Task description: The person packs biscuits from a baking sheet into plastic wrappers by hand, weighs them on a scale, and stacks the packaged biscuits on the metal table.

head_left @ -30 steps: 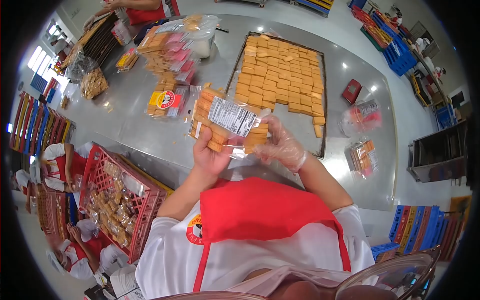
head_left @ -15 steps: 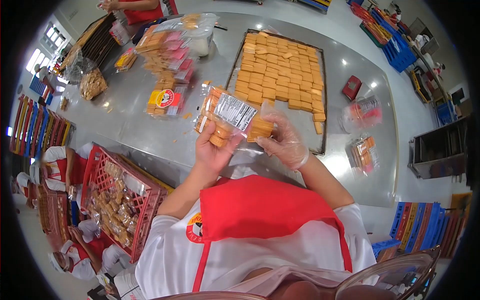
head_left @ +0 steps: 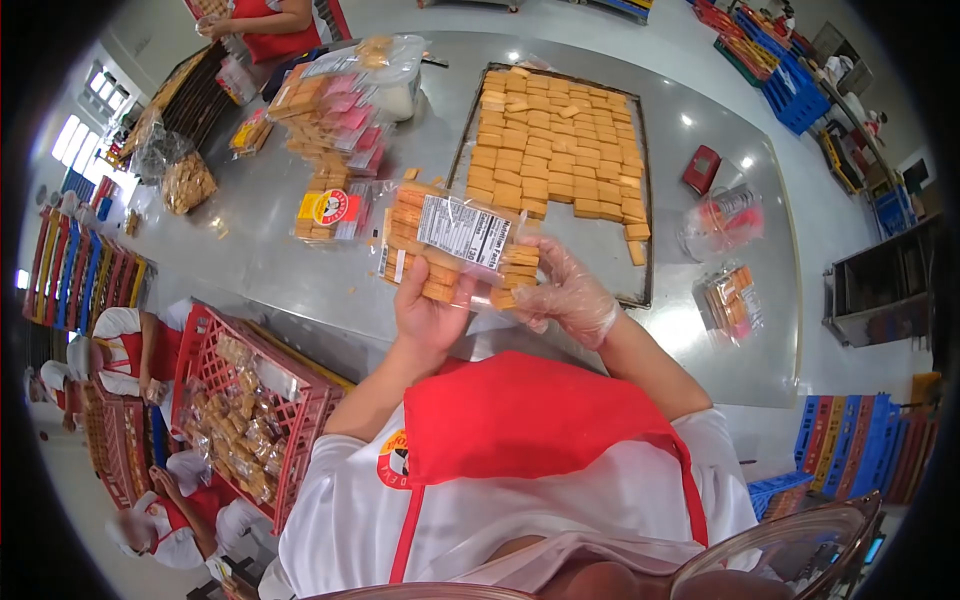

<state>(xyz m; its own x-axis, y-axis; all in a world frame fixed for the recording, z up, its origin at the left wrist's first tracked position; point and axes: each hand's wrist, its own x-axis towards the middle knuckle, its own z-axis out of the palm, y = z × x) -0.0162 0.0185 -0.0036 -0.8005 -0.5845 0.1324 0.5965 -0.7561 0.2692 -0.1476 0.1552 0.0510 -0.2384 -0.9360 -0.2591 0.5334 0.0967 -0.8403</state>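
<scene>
In front of my apron, my bare left hand (head_left: 430, 318) grips a clear plastic bag (head_left: 462, 232) of golden rectangular biscuits, with a Nutrition Facts label facing up. My right hand (head_left: 572, 298), in a clear glove, is closed around a short stack of biscuits (head_left: 518, 270) at the bag's right end. The stack appears to be within the bag's mouth, though the clear film makes its exact edge hard to see. Just beyond lies a dark-rimmed metal tray (head_left: 600, 246) with rows of biscuits (head_left: 550, 140), its near part bare.
Filled biscuit packs (head_left: 330, 205) are piled on the metal table (head_left: 250, 260) at left, near a clear tub (head_left: 400, 85). At right lie a red object (head_left: 702, 170), plastic packaging (head_left: 725, 220) and another pack (head_left: 730, 303). A red crate (head_left: 300, 430) holds bagged goods. Co-workers are at left.
The biscuits in my right hand have moved left into the bag's right end. The bag has turned more level, its label lying flatter.
</scene>
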